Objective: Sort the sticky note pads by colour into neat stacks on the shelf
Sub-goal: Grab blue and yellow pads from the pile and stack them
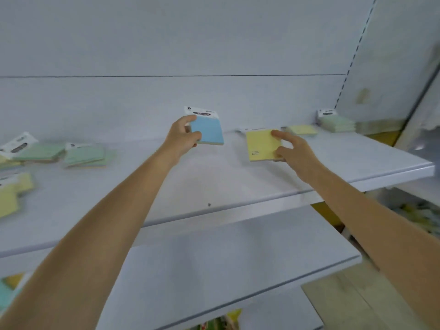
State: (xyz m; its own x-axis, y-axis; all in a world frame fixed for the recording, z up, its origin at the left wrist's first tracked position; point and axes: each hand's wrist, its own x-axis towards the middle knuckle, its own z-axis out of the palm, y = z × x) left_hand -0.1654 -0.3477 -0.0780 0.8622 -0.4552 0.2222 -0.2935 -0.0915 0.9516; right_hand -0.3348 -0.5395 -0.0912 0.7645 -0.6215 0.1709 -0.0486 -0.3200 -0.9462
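Left hand is gripping a blue pad, held up over the middle of the shelf. Right hand pinches a yellow pad by its right edge, toward the shelf's back; can't tell if it's lifted. A green stack sits in the shelf's back right corner, with loose green pads and yellow pads messy at the left end.

Single head-worn wide-angle view, forward and slightly down, close to the white shelf.
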